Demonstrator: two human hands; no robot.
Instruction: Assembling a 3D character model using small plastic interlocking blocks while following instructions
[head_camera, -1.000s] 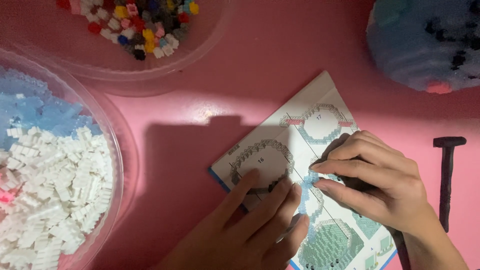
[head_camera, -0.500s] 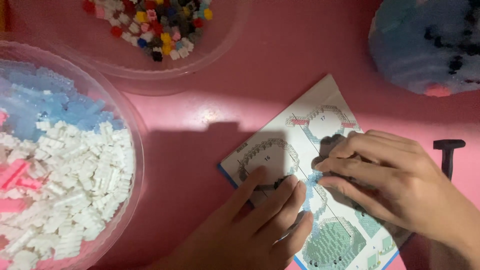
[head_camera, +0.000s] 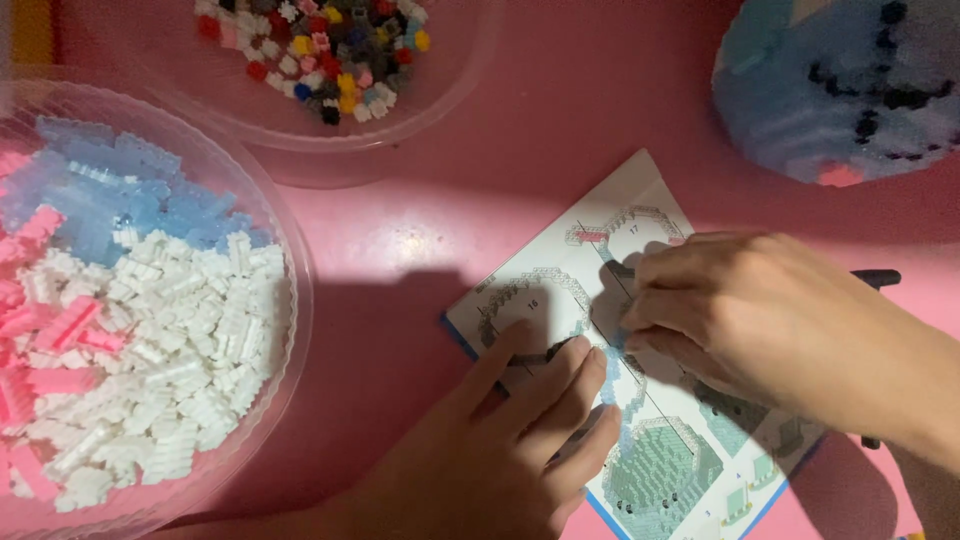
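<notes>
An instruction booklet (head_camera: 650, 230) with diagrams of block layers lies on the pink table. My left hand (head_camera: 500, 450) rests flat on its lower left part, fingers pressing the page. My right hand (head_camera: 760, 320) hovers over the middle of the booklet with fingers curled around small pale blue blocks (head_camera: 610, 362) that lie on the page between both hands. How firmly the fingers pinch the blocks is hidden.
A clear bowl (head_camera: 285, 330) at left holds several white, light blue and pink blocks. Another clear bowl (head_camera: 440, 100) at the top has mixed coloured blocks. A blue built dome model (head_camera: 840, 80) sits at top right. A dark tool (head_camera: 880, 278) lies behind my right hand.
The view has shifted, so the bowls show more at left. Both hands stay on the booklet; my right hand has edged slightly left over the blue blocks.
</notes>
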